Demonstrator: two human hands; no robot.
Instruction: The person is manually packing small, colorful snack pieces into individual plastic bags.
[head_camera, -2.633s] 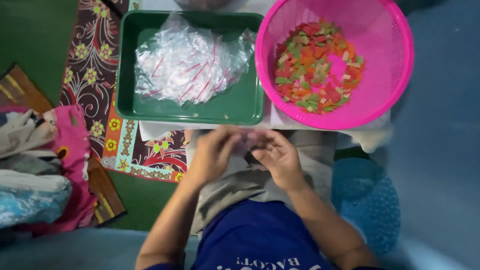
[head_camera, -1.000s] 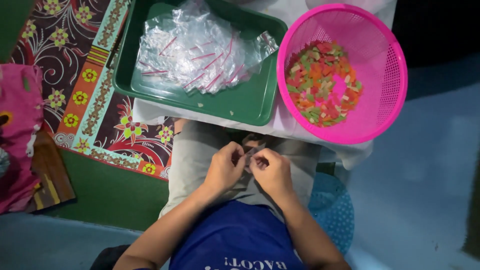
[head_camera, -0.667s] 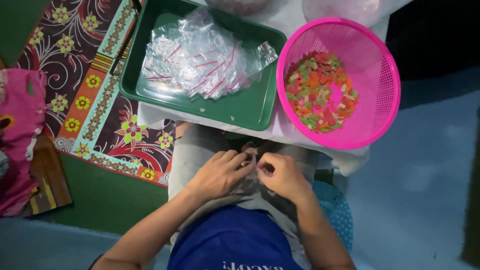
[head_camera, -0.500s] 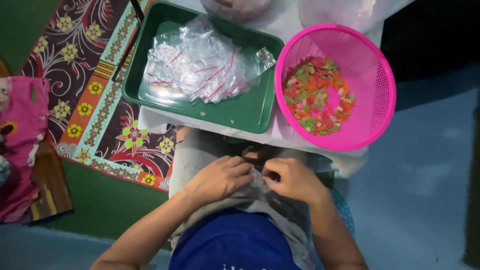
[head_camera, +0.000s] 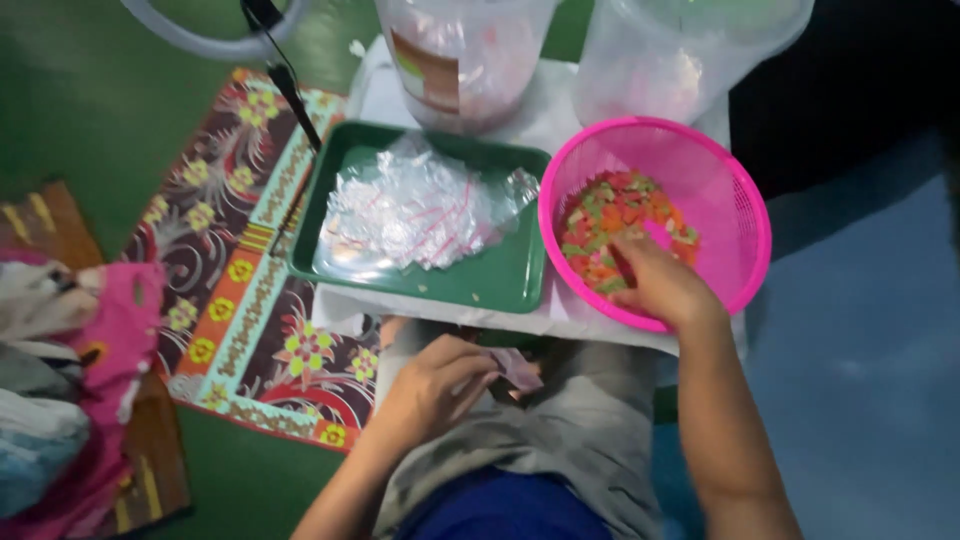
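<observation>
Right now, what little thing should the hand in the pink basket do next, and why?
Probably pinch up a few of the colourful pieces and carry them back to the lap. The right hand is reaching into the pink basket, its fingers on the pieces, while the left hand holds a small clear bag at the lap.

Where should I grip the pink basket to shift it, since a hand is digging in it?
Probably the pink basket by its far right rim, coming from the right: the rim is exposed there, while the right hand covers the near edge and the green tray crowds its left.
</observation>
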